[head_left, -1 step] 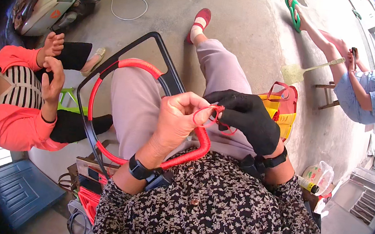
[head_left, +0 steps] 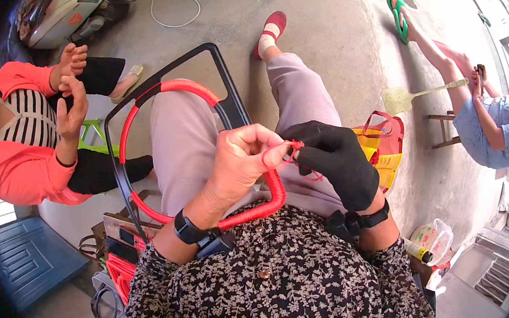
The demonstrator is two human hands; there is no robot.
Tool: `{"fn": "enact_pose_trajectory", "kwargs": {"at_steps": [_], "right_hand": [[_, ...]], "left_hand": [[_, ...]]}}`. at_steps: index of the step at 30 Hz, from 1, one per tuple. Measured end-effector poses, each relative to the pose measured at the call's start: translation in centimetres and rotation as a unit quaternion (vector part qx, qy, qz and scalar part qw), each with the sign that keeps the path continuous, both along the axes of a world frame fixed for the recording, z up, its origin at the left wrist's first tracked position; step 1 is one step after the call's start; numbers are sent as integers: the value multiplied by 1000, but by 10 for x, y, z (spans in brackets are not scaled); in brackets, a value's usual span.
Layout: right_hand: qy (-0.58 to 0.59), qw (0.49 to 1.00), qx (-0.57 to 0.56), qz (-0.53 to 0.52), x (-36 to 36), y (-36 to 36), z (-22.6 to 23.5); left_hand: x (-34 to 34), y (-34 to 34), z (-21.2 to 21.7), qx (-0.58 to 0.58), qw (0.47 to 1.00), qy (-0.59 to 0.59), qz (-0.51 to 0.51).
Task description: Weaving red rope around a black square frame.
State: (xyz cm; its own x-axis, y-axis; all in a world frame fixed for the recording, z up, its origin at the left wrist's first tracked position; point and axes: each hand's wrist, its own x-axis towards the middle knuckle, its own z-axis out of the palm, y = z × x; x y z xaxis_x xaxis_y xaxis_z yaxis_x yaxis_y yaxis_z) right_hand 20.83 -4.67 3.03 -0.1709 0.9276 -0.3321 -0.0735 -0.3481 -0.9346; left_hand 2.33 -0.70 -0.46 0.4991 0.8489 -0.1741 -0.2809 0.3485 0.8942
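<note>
Resting across the lap, the black frame with its red-wrapped hoop sits just as it did a moment before. The bare left hand still clasps the hoop's near edge, pinching the red cord, while the right hand (black-gloved) stays pinched on the cord's other end, fingertips almost touching.

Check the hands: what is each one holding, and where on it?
Bare left hand grips the black frame's red-cord-wrapped rim at its near right bend. Black-gloved right hand pinches the loose thin red cord near the wrapping's end.
</note>
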Motion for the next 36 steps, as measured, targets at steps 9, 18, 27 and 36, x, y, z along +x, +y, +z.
{"fn": "enact_pose_trajectory", "kwargs": {"at_steps": [9, 18, 27, 36], "right_hand": [[61, 991, 2, -119, 1, 11, -29], [-63, 978, 112, -161, 10, 7, -47], [35, 991, -26, -129, 8, 4, -28], [46, 992, -27, -114, 2, -2, -19]], "left_hand": [[-15, 8, -2, -198, 969, -135, -66], [-15, 11, -3, -245, 940, -227, -62], [-14, 8, 1, -211, 959, -177, -70], [-6, 2, 2, -85, 992, -76, 52]]}}
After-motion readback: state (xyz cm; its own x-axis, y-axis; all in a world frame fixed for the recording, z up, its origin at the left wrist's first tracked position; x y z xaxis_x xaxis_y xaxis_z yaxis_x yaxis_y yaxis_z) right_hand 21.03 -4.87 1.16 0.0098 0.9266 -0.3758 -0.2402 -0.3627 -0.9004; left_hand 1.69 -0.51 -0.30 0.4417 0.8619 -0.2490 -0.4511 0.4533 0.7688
